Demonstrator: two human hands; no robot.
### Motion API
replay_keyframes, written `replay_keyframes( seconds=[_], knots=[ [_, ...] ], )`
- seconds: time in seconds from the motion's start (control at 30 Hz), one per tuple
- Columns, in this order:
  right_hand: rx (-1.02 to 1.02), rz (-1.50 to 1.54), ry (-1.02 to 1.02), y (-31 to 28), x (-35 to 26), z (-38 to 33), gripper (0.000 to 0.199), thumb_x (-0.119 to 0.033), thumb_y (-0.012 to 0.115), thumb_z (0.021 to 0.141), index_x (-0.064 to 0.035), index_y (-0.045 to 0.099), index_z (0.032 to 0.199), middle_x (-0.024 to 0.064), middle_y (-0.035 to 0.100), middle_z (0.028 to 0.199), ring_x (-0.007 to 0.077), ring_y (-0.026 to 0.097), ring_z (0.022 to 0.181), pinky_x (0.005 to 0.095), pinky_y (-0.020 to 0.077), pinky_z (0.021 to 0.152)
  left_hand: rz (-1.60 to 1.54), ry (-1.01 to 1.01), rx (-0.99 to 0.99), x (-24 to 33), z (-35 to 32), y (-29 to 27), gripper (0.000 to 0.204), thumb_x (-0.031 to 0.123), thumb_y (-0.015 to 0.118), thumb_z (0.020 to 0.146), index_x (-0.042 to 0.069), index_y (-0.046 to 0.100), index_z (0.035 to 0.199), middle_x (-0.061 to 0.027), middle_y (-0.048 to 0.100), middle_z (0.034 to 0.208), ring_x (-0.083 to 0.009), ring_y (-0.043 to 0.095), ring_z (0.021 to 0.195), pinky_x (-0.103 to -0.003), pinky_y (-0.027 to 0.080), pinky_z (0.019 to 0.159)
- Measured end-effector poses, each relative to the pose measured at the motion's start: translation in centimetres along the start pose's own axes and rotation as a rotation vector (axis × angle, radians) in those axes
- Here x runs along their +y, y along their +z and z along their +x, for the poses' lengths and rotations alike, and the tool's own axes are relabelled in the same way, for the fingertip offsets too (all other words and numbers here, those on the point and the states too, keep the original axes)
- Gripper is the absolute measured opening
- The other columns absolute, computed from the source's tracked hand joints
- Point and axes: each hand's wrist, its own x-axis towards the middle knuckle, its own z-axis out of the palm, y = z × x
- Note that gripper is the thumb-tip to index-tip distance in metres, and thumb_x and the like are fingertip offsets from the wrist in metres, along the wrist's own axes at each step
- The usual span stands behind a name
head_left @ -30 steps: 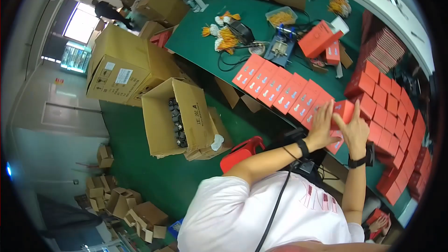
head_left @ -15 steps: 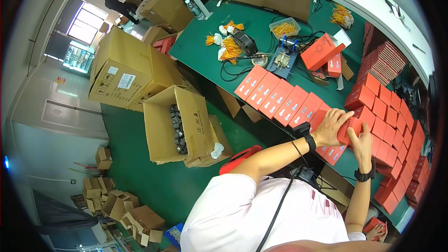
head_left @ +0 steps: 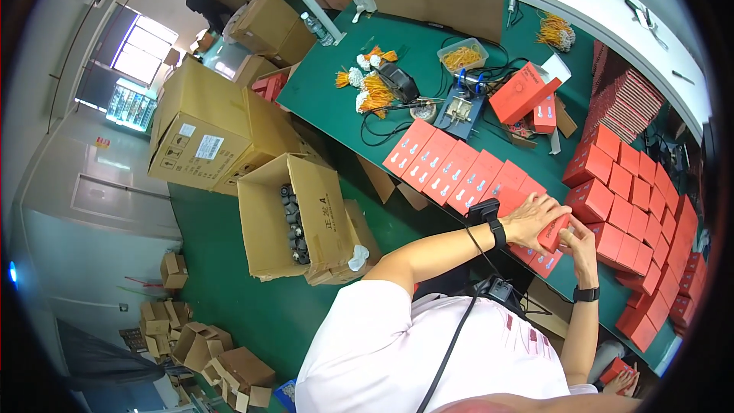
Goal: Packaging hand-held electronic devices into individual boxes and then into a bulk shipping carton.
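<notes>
Between my hands is a small red box [head_left: 553, 234], held just above a row of red boxes [head_left: 449, 171] with pale thermometer-like marks. My left hand [head_left: 533, 219] wraps over its left side from above, fingers curled along the top. My right hand [head_left: 579, 251] grips the box's right end, thumb and fingers bent around it. Each wrist wears a black band. To the right of my hands rises a stack of red boxes [head_left: 623, 218], piled in several rows. The box's underside and the row beneath my left hand are partly hidden.
On the green table [head_left: 325, 88] lie orange-wired bundles [head_left: 375, 95], a metal fixture [head_left: 459, 109] and an opened red carton [head_left: 524, 92]. A cardboard box [head_left: 269, 226] of dark parts stands at left. Another person's hand [head_left: 625, 382] holds a red box at lower right.
Both my hands and the red box have shifted slightly left and down, and the box has turned more upright. The view has tilted a little.
</notes>
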Motion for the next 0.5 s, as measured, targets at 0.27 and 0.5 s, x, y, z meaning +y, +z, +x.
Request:
replay_keyframes(
  seconds=[0.27,0.5],
  knots=[
    [0.001,0.05,0.032,0.0,1.0,-0.7,0.068,-0.021,0.073,0.085,0.005,0.042,0.14,0.0132,0.064,0.115,0.0181,0.067,0.092,0.0319,0.0582,0.07,-0.077,0.086,0.007,-0.9,0.7,1.7,0.085,0.034,0.086,0.049,0.01,0.049,0.122,-0.0119,0.054,0.117,-0.0319,0.049,0.115,-0.049,0.032,0.101],
    [0.002,0.024,0.077,0.6,0.4,-1.8,0.064,-0.019,0.07,0.086,0.0037,0.042,0.14,0.0131,0.064,0.113,0.0198,0.069,0.088,0.0295,0.0591,0.06,-0.089,0.109,-0.064,-1.0,0.7,1.6,0.085,0.04,0.086,0.05,0.01,0.05,0.121,-0.0103,0.056,0.112,-0.0304,0.051,0.11,-0.045,0.033,0.098]
  ],
)
